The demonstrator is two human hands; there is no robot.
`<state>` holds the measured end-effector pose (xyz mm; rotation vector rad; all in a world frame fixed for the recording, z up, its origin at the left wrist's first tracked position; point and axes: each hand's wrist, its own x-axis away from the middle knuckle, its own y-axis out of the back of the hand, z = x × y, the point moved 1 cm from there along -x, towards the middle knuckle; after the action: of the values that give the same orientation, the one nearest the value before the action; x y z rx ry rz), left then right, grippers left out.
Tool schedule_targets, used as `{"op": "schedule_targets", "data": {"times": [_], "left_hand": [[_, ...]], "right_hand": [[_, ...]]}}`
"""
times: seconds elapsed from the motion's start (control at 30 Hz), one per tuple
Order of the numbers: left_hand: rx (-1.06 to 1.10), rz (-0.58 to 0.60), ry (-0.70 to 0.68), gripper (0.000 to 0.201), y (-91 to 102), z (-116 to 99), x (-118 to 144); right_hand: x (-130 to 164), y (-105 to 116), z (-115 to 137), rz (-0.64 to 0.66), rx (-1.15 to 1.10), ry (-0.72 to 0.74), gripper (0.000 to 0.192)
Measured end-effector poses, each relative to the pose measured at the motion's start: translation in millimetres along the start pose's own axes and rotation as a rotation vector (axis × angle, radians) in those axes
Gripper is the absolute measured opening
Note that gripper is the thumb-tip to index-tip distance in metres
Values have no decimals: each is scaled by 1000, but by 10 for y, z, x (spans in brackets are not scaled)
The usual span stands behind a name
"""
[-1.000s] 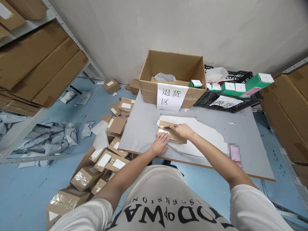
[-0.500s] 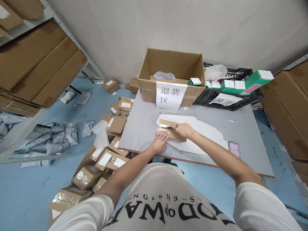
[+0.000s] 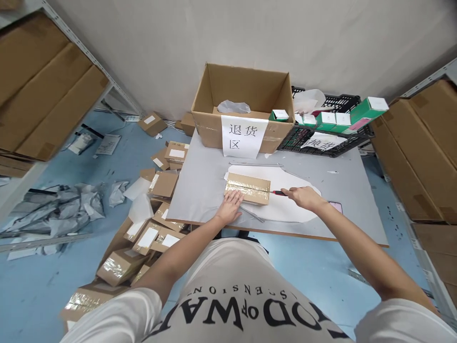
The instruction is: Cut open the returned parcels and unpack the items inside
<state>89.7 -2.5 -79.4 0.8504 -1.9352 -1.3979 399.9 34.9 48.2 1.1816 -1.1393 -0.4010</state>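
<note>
A small cardboard box with shiny clear tape across its top lies on a white sheet on the grey table. My left hand rests flat on the box's near left part, fingers stretched out. In my right hand, to the right of the box, is a red and black box cutter. Its tip points left at the box's right end. A dark lengthwise line runs along the taped top; I cannot tell how deep it goes.
Behind stand a large open carton with a paper sign and a black crate holding green-and-white boxes. A phone lies at the right. Several cardboard parcels are piled on the left, beside the table.
My right hand has drawn the box cutter rightward, from the left part of the box's top to its right end. The left hand stays on the box. The whole view has shifted slightly.
</note>
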Motion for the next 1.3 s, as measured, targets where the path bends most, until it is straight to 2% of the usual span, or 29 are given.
{"op": "schedule_targets", "data": {"times": [0.2, 0.37, 0.43, 0.5, 0.63, 0.7, 0.77, 0.87, 0.93, 1.1, 1.3], "left_hand": [[-71, 47, 21, 73, 31, -27, 10], [-94, 50, 26, 71, 65, -46, 15], [-102, 36, 31, 67, 104, -67, 4], [-107, 17, 40, 61, 171, -91, -24], [-101, -11, 80, 54, 361, -83, -140], [-104, -41, 96, 61, 447, -18, -218], [-110, -58, 106, 79, 500, 86, -297], [-96, 6, 135, 111, 505, 261, -396], [-73, 64, 150, 124, 480, 346, -438], [-27, 121, 151, 129, 435, 400, -484], [-28, 76, 170, 122, 487, 396, -531]], "right_hand": [[183, -207, -124, -27, 46, -23, 55], [318, -415, -224, -159, -94, -33, 47], [408, -557, -288, -254, -257, -78, 43], [473, -728, -302, -336, -517, -146, 43], [400, -1064, -50, -379, -1139, -309, 55], [284, -1170, 142, -419, -1367, -384, 61], [169, -1230, 294, -457, -1525, -412, 64], [68, -1275, 398, -465, -1645, -419, 65], [51, -1302, 414, -458, -1695, -432, 66], [66, -1384, 466, -435, -1772, -416, 72], [36, -1436, 535, -432, -1823, -433, 77]]}}
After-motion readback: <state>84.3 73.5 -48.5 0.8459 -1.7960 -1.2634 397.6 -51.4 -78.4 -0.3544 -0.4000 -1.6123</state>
